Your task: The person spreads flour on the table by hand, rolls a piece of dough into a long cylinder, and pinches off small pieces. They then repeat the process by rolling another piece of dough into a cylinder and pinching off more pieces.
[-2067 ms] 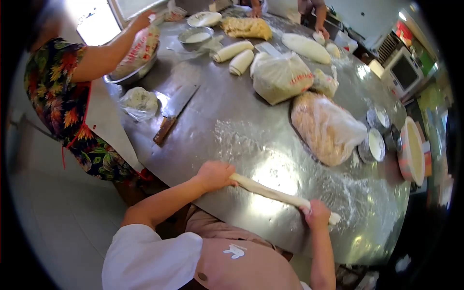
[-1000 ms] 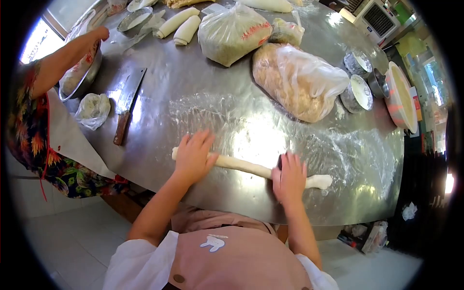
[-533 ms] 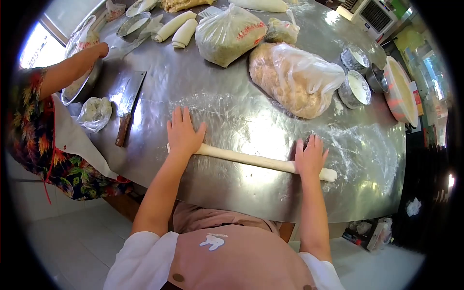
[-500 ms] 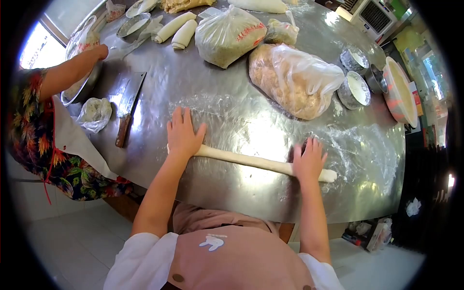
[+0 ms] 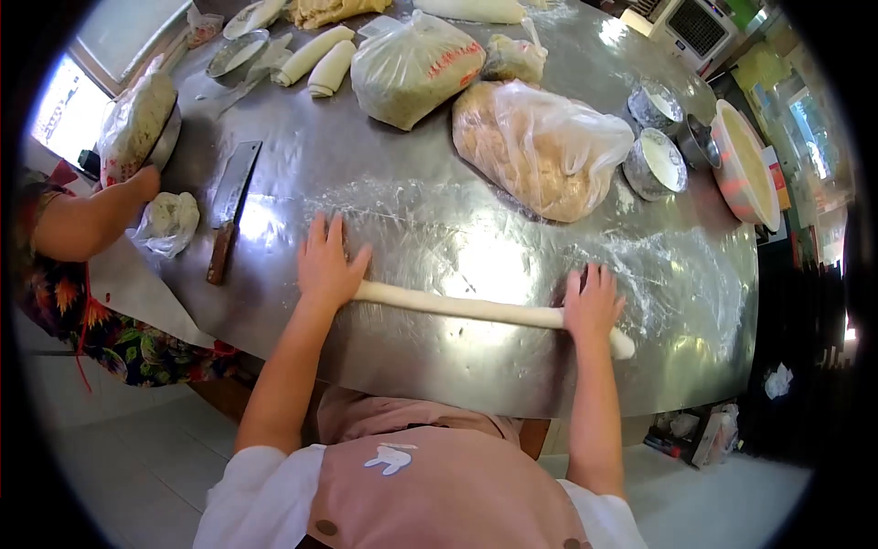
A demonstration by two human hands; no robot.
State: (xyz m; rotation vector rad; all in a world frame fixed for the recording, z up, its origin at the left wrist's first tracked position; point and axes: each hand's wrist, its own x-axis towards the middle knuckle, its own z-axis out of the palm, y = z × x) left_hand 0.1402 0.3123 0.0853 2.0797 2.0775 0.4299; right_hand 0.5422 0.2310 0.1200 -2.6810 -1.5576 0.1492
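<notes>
A long pale rope of dough (image 5: 462, 306) lies crosswise on the metal table near its front edge. Flat over its left end rests my left hand (image 5: 329, 265), fingers spread and pointing away from me; that end is hidden beneath the palm. My right hand (image 5: 593, 304) presses on the rope close to its right end, fingers outstretched, and a short rounded stub of dough shows past it. Neither hand grips around the rope. Smeared white flour marks the steel beyond both hands.
Left of my left hand lies a cleaver (image 5: 234, 206), beside a small bagged lump (image 5: 171, 222). A co-worker's arm (image 5: 96, 215) reaches in from the left. Farther back are a large bag of dough (image 5: 540, 151), another full bag (image 5: 416, 69), dough rolls (image 5: 331, 69) and flour bowls (image 5: 655, 165).
My left hand has shifted slightly left and my right slightly right along the rope. The co-worker's arm has drawn back toward the left, and the bag by it now stands more upright.
</notes>
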